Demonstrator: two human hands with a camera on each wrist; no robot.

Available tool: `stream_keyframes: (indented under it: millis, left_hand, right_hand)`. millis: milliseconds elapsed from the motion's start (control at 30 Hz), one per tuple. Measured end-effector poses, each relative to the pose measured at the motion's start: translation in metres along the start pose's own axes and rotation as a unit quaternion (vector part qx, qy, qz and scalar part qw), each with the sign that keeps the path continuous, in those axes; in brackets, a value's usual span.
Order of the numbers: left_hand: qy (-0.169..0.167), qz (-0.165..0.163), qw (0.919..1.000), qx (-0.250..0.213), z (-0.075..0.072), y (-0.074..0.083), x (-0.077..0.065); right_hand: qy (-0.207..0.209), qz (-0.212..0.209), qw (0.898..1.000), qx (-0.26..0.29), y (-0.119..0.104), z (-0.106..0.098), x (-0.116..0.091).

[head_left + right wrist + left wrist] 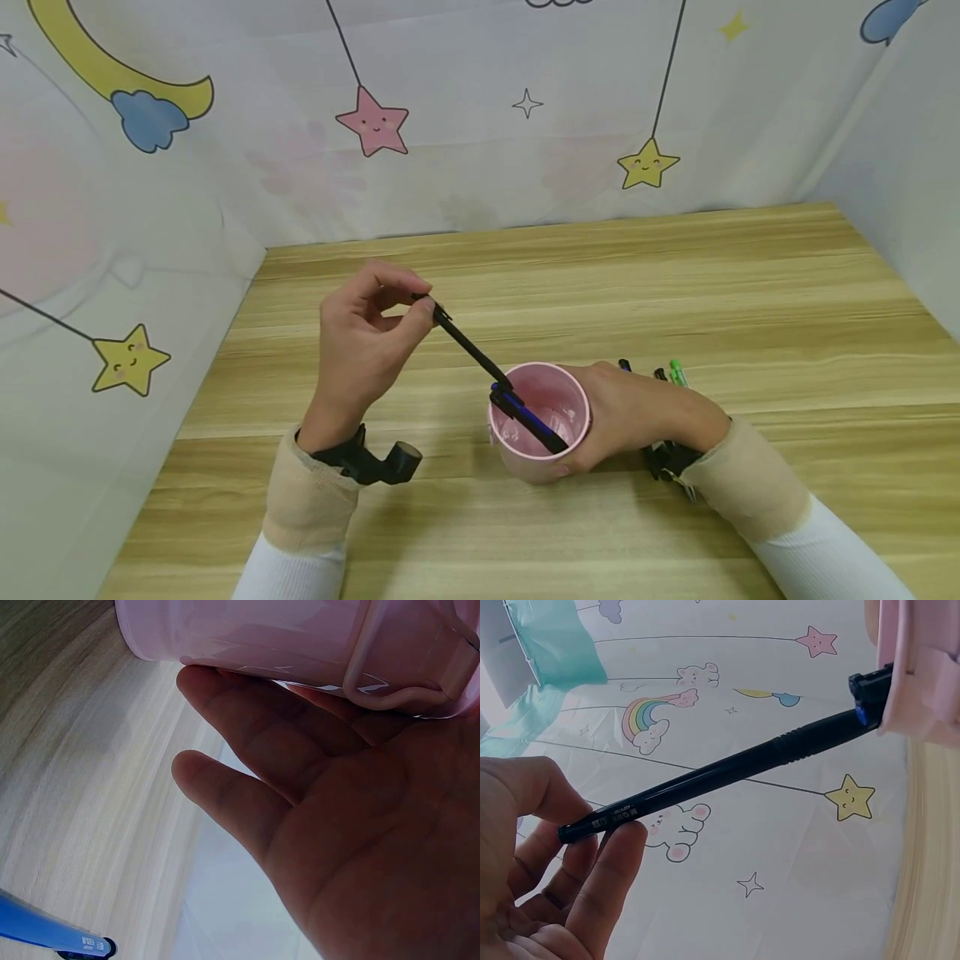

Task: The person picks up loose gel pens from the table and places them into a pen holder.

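Observation:
My left hand (363, 342) pinches a slim black pen (471, 347) near one end, between thumb and fingers. The pen slants down to the right, its other end at the rim of a pink cup (534, 470). Inside the cup lean a black pen and a blue one (542, 419), their upper ends at the left rim. My right hand (630, 412) grips the cup from the right side. From the right wrist view, the fingers (262, 735) lie along the cup's wall, near a raised loop (397, 697) on it.
Several pens lie on the wooden table (675, 283) behind and under my right forearm, among them one with a green end (678, 372). A blue pen (45, 930) shows in the right wrist view. Patterned white cloth (465, 183) stands along the table's back and left edges.

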State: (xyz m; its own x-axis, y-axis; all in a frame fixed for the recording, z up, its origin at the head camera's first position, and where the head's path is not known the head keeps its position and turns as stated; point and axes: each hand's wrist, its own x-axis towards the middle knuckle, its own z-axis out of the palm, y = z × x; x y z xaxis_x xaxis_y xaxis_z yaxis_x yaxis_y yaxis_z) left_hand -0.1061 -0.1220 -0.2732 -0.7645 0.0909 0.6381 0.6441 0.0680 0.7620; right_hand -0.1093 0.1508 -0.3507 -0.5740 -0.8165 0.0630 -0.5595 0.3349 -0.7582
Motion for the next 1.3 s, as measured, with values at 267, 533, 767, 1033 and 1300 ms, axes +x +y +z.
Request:
stream_keyframes:
  millis: [267, 533, 767, 1033, 1300]
  left_hand:
    - [-0.021, -0.012, 0.9997, 0.007, 0.002, -0.001, -0.001]
    - [-0.048, -0.021, 0.9985, 0.017, 0.003, -0.001, -0.002]
    - [-0.095, -0.043, 0.9945, 0.005, 0.005, -0.001, -0.004]
    - [-0.137, -0.073, 0.9878, 0.018, 0.013, 0.023, 0.000]
    - [-0.178, -0.112, 0.9753, 0.068, 0.018, 0.031, 0.001]
  right_hand:
    - [0.001, -0.001, 1.000, 0.000, 0.000, 0.001, 0.000]
    - [0.001, 0.001, 1.000, -0.001, 0.000, 0.000, 0.000]
    - [-0.001, 0.009, 1.000, -0.009, -0.001, 0.001, 0.001]
    - [0.000, 0.010, 1.000, 0.009, -0.002, 0.001, 0.001]
    - [0.000, 0.010, 1.000, 0.003, -0.009, -0.002, 0.001]
